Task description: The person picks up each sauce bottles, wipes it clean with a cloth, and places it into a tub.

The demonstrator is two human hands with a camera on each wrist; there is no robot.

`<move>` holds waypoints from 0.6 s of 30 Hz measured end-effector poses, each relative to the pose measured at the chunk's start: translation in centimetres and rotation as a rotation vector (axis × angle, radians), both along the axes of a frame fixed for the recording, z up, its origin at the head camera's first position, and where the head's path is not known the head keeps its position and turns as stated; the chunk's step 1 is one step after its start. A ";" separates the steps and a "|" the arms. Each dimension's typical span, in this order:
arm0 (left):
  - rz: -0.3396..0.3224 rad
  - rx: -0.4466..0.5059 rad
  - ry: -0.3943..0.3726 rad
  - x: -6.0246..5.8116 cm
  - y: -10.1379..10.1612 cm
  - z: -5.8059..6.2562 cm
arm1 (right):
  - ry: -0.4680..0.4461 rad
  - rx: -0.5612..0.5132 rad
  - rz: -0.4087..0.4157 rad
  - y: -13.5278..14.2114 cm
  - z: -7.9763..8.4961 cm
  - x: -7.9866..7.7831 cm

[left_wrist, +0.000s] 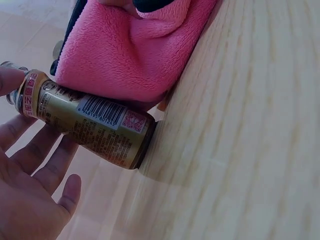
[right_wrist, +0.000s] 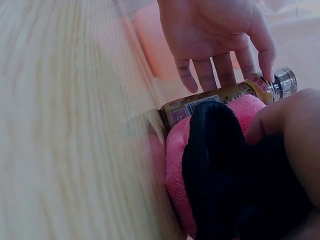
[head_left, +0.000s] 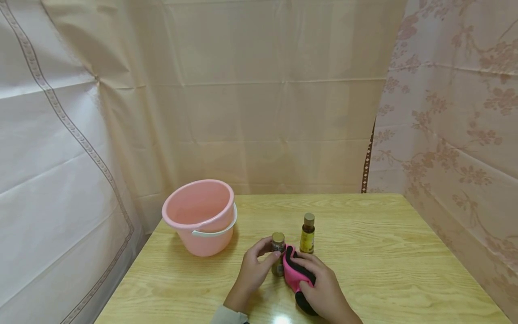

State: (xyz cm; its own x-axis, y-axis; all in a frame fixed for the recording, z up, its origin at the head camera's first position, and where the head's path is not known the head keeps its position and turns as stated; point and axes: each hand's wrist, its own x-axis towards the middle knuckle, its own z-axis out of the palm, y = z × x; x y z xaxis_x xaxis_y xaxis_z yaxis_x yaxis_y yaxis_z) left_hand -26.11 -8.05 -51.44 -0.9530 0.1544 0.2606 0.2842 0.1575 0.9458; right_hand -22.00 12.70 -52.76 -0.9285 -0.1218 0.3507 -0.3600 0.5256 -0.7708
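Observation:
A small gold-labelled bottle (head_left: 277,268) with a metallic cap stands upright on the wooden table. My left hand (head_left: 254,269) holds it near the neck, thumb on one side and fingers on the other. Its barcode shows in the left wrist view, where the bottle (left_wrist: 95,120) has its base on the tabletop. My right hand (head_left: 322,288) grips a bunched pink and black plush cloth (head_left: 292,274) and presses it against the bottle's side. In the right wrist view the cloth (right_wrist: 215,145) covers part of the bottle (right_wrist: 187,104).
Just behind the right hand stands a second bottle (head_left: 307,239), brown with a yellow label and gold cap. A pink bucket (head_left: 204,240) with a white handle sits at the table's left. Hanging curtains (head_left: 259,112) surround the wooden table (head_left: 388,265).

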 end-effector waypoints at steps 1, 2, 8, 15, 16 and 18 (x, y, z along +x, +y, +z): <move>0.009 -0.008 0.005 0.0 0.0 0.0 | 0.001 0.003 0.002 0.0 0.0 0.0; 0.020 -0.017 0.011 0.0 0.0 0.0 | 0.000 0.005 0.005 0.0 0.0 0.0; 0.104 -0.049 0.058 0.0 0.2 0.1 | -0.024 0.008 0.008 0.0 0.1 0.2; 0.169 -0.014 0.152 -0.1 0.4 0.0 | -0.015 0.014 -0.004 -0.1 0.2 0.2; 0.171 -0.007 0.160 -0.1 0.4 0.0 | -0.012 0.018 -0.009 -0.2 0.3 0.2; 0.169 0.004 0.177 -0.1 0.5 0.0 | -0.004 0.023 -0.019 -0.2 0.3 0.2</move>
